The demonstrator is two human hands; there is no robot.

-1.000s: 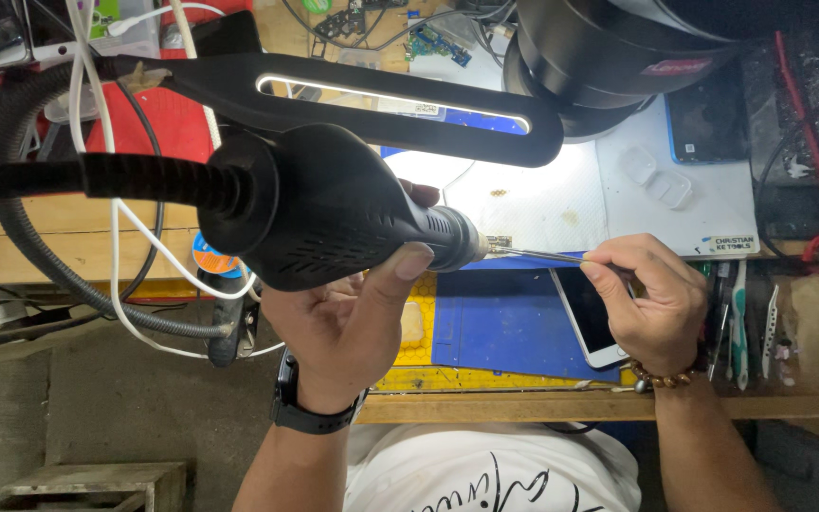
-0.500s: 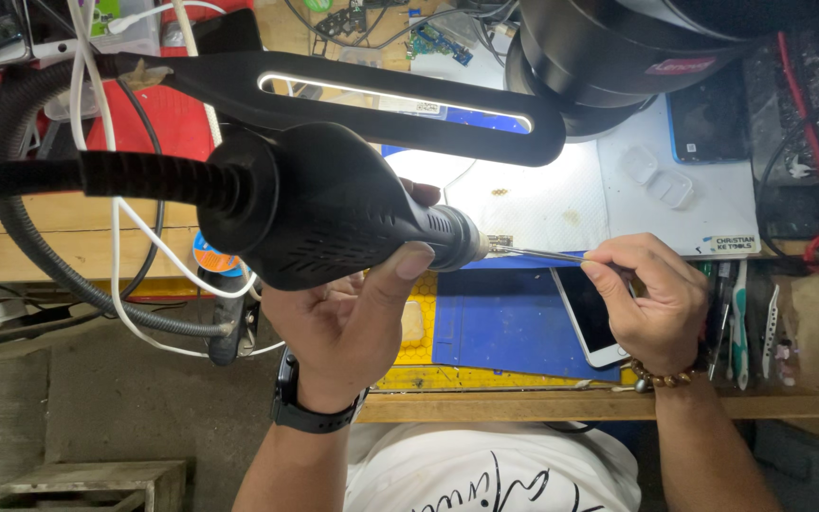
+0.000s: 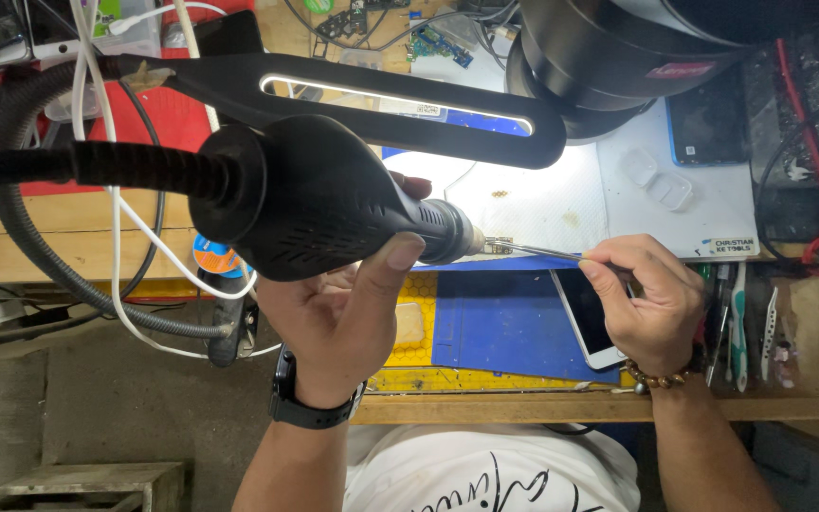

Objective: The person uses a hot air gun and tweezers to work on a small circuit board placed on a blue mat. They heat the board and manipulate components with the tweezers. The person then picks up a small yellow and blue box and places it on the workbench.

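Black hot-air gun [image 3: 334, 194], biggest thing in view, sits gripped in left hand [image 3: 343, 313], fingers wrapped round its body, nozzle aimed at a small metal part [image 3: 497, 246] over the lit white pad [image 3: 533, 204]. Right hand [image 3: 651, 303] pinches thin tweezers [image 3: 542, 251] w/ tips on that part. Vs a sec ago: hardly any shift, both hands steady, so the heating looks ongoing. White phone [image 3: 594, 318] lies just under right hand on blue mat [image 3: 504, 322].
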